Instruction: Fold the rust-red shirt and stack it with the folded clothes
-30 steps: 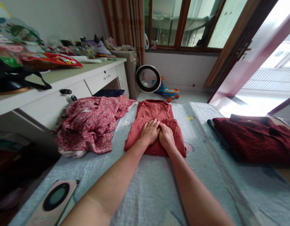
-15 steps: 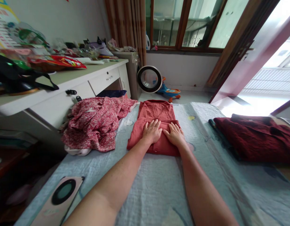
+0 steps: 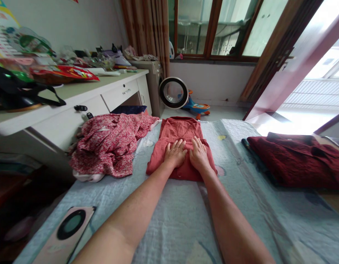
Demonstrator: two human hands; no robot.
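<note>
Folded rust-red shirt [image 3: 180, 146], crinkled woven cloth, on quilted bed [image 3: 169, 220].
Left hand [image 3: 175, 153], right hand [image 3: 198, 156]: both flat, fingers spread, pressing it.

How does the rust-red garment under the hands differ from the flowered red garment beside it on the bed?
The rust-red garment is plain in colour; the flowered garment has a small pale print. The rust-red garment lies flat and folded, while the flowered garment sits in a crumpled heap. The left hand and right hand press open on the rust-red garment; nothing touches the flowered garment. Both lie on the pale blue bedcover.
</note>
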